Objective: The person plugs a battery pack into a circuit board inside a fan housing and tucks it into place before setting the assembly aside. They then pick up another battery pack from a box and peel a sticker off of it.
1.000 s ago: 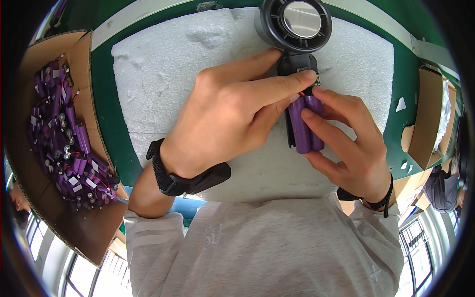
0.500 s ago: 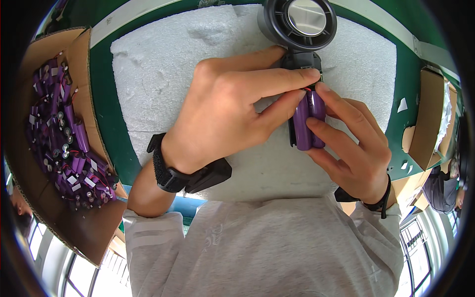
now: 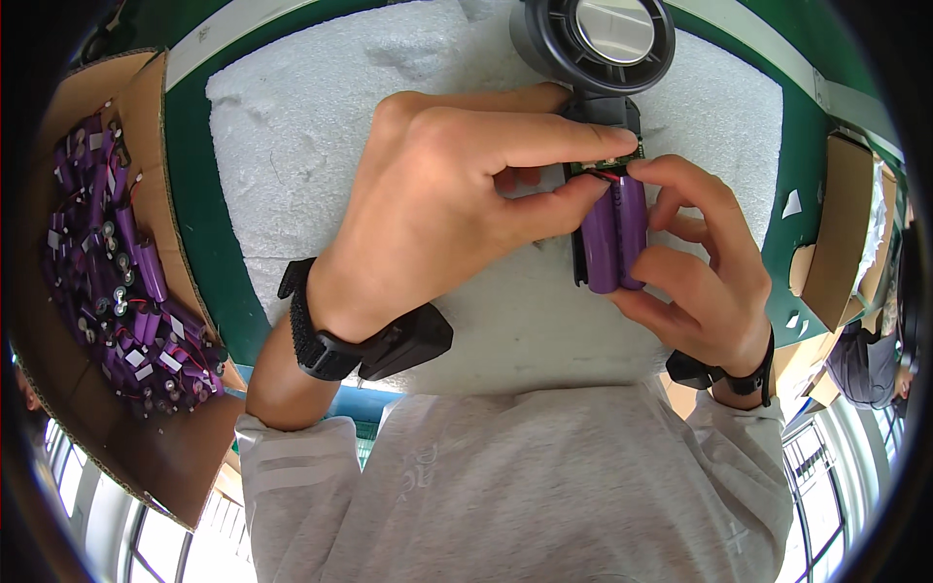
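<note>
A black handheld fan (image 3: 544, 51) with a round head and silvery centre lies on the foam slab, its handle open. Two purple cylindrical batteries (image 3: 601, 248) sit side by side in the handle, red wire at their upper end. Above them shows a strip of green circuit board (image 3: 612, 163). My left hand (image 3: 423, 185) is closed on the fan's handle: its forefinger lies over the board, its thumb touches the batteries' top end, and its other fingers are partly hidden. From the right, my right hand (image 3: 714, 267) holds the batteries, forefinger at their top and other fingers lower along the side.
White foam slab (image 3: 292, 126) covers much of the green table (image 3: 226, 277). At left stands a cardboard box (image 3: 160, 428) heaped with wired purple batteries (image 3: 146, 272). A smaller carton (image 3: 836, 233) is at right, near white scraps (image 3: 792, 204). Another person (image 3: 860, 369) shows at the far right.
The fan and batteries have shifted slightly right. My left thumb and forefinger have spread, baring more of the circuit board. My right forefinger has bent more at the batteries' top.
</note>
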Tool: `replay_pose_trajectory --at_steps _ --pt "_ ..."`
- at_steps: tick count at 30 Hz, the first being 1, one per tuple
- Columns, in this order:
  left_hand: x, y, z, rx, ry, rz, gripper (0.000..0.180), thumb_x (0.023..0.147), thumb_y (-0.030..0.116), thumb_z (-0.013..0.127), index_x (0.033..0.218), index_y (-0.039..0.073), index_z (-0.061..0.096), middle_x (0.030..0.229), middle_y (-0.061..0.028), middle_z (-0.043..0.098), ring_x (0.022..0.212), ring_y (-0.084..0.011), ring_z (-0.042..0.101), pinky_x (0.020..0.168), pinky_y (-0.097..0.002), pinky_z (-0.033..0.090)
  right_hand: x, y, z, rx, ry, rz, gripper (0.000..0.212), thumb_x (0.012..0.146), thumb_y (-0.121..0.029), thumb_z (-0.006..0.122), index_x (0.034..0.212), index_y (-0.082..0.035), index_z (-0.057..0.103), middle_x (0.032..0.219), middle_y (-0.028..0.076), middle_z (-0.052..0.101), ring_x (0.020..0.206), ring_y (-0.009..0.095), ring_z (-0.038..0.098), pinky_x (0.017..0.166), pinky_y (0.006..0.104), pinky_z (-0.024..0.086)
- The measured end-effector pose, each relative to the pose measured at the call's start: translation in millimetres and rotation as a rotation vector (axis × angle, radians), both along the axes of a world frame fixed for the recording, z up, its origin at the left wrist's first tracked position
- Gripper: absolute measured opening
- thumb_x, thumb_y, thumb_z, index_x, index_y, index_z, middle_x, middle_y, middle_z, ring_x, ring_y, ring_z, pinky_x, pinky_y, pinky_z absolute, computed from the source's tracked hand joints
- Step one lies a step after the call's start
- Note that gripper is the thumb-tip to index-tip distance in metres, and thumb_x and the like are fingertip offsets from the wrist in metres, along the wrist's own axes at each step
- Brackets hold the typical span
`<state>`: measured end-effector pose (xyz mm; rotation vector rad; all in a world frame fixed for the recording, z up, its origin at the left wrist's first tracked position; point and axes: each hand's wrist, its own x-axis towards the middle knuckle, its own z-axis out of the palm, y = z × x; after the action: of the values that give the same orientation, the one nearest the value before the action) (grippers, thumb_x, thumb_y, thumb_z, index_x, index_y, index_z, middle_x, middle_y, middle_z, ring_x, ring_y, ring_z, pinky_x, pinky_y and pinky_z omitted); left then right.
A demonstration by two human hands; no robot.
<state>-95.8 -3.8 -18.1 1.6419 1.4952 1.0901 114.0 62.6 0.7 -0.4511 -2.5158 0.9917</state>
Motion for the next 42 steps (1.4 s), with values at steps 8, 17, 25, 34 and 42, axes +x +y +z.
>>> replay_pose_trajectory --at_steps 8,17,25,34,42 --pt "-2 1 3 -0.049 -0.023 -0.031 0.049 0.058 0.001 0.083 0.104 0.009 0.072 0.087 -0.0042 0.068 0.061 -0.0088 0.058 0.056 -0.0215 0.048 -2 0 -5 0.001 0.020 0.023 0.045 0.052 0.000 0.084 0.085 -0.006 0.055 0.121 0.025 0.047 0.079 0.024 0.053 0.063 0.0325 0.056" --pt "0 -2 3 -0.076 -0.028 -0.018 0.051 0.056 -0.001 0.084 0.105 0.009 0.072 0.094 -0.0049 0.070 0.063 -0.0080 0.058 0.057 -0.0210 0.049 -6 -5 5 -0.110 -0.129 -0.095 0.051 0.048 0.001 0.083 0.090 -0.007 0.056 0.121 0.017 0.048 0.087 0.026 0.055 0.074 0.0381 0.051" --pt "7 0 4 -0.133 -0.078 0.036 0.048 0.059 -0.005 0.082 0.105 0.005 0.071 0.101 -0.0064 0.069 0.065 -0.0073 0.060 0.058 -0.0197 0.048 -10 -3 1 -0.154 -0.142 -0.184 0.052 0.050 -0.002 0.085 0.094 -0.005 0.058 0.116 0.013 0.049 0.089 0.027 0.057 0.074 0.0349 0.050" --pt "14 -1 3 0.073 -0.102 0.044 0.046 0.060 0.002 0.084 0.104 0.008 0.070 0.093 -0.0122 0.064 0.080 -0.0212 0.065 0.067 -0.0293 0.054 -13 9 0 0.007 0.054 -0.195 0.027 0.066 -0.002 0.079 0.086 -0.001 0.061 0.092 0.009 0.058 0.084 0.020 0.057 0.065 0.0289 0.049" --pt "15 -7 0 0.071 -0.118 -0.009 0.043 0.063 0.008 0.083 0.105 0.009 0.070 0.096 -0.0135 0.063 0.082 -0.0271 0.065 0.072 -0.0336 0.055 -15 -3 6 -0.236 -0.017 -0.254 0.016 0.070 0.004 0.073 0.082 0.000 0.062 0.087 0.009 0.058 0.080 0.023 0.057 0.066 0.0300 0.048"
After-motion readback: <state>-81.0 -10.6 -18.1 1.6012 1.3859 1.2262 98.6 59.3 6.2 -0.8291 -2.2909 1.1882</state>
